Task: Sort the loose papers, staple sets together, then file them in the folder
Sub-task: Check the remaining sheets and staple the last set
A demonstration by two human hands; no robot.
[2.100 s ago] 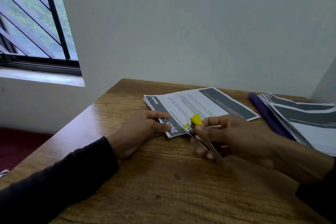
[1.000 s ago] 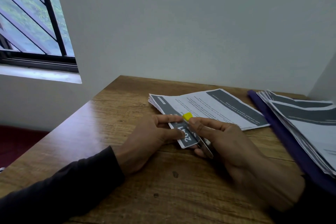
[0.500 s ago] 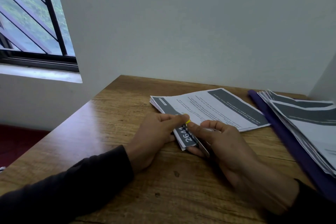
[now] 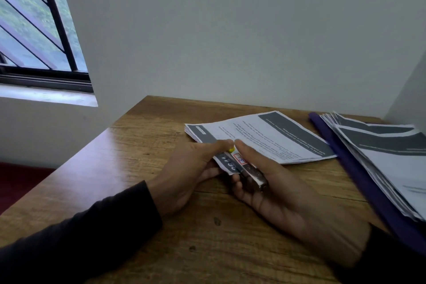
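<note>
Wooden desk (image 4: 143, 182) under window. Left hand (image 4: 186, 175) pinched the paper set (image 4: 265, 138) corner steady; right hand (image 4: 272, 191) clamped the stapler (image 4: 250, 172) onto it. Purple folder (image 4: 359, 175) lay right of set.

Long dark sleeves (image 4: 96, 233), possibly black, reach both wrists.

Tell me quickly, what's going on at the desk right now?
Left hand pinches paper set corner. Right hand grips stapler on that corner. Nothing in the way.
</note>
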